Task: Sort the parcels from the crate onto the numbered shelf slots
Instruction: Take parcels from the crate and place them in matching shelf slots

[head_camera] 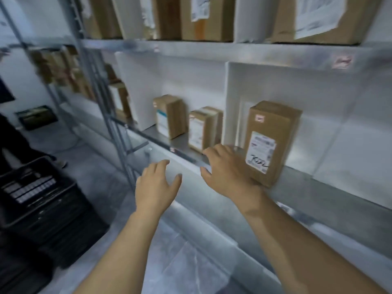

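A brown cardboard parcel [273, 136] with a white label and black handwriting stands upright on the metal shelf [318, 187], inside a slot edged by a white divider [230, 102]. My right hand [227, 168] hovers just left of it with fingers spread and holds nothing. My left hand [157, 185] is open too, lower and to the left, in front of the shelf edge. Two smaller labelled parcels [169, 115] [203, 128] stand in the slot to the left. The black plastic crate [38, 200] sits at the lower left.
More cardboard parcels [203, 18] fill the upper shelf. Further parcels [63, 68] sit on a blurred rack to the left. A metal upright [114, 124] separates the racks. A dark box [36, 116] lies on the floor at far left. Grey floor lies below.
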A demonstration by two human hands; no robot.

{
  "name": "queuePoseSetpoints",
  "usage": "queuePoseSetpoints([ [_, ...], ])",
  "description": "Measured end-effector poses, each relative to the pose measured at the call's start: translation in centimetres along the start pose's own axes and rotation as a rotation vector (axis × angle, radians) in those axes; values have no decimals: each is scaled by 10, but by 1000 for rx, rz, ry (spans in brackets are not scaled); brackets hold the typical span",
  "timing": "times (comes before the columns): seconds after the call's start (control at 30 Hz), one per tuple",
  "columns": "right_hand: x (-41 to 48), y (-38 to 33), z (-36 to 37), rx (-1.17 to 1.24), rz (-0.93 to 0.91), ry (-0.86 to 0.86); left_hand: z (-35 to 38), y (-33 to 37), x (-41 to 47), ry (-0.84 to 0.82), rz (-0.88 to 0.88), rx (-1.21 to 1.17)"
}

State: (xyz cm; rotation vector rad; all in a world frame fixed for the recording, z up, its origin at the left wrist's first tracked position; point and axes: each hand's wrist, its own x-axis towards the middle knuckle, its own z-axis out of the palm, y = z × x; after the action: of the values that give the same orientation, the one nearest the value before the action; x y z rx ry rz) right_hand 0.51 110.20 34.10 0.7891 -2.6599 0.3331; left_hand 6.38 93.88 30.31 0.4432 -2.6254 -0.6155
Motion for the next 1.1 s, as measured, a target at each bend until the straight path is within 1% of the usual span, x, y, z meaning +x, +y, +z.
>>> queuePoseSetpoints([
  [0.13, 21, -48, 31, -33, -106, -102, -17, -59, 2, -14, -78, 85],
  [0.33, 61, -145, 64, -9, -248, -240, -59, -159, 11, 28, -201, 164],
  [0.6, 108, -294, 115, 46, -424, -282, -128, -299, 5, 69, -446, 249],
  [0.77, 121, -388, 149, 75, -567, -326, -172, -379, -17, 88, -551, 306],
  [0.9, 128, -450, 171, 80, -683, -352, -200, -424, -34, 99, -601, 385],
  [1.1, 144, -526, 202, 90, -854, -339, -235, -482, -43, 112, -635, 499],
])
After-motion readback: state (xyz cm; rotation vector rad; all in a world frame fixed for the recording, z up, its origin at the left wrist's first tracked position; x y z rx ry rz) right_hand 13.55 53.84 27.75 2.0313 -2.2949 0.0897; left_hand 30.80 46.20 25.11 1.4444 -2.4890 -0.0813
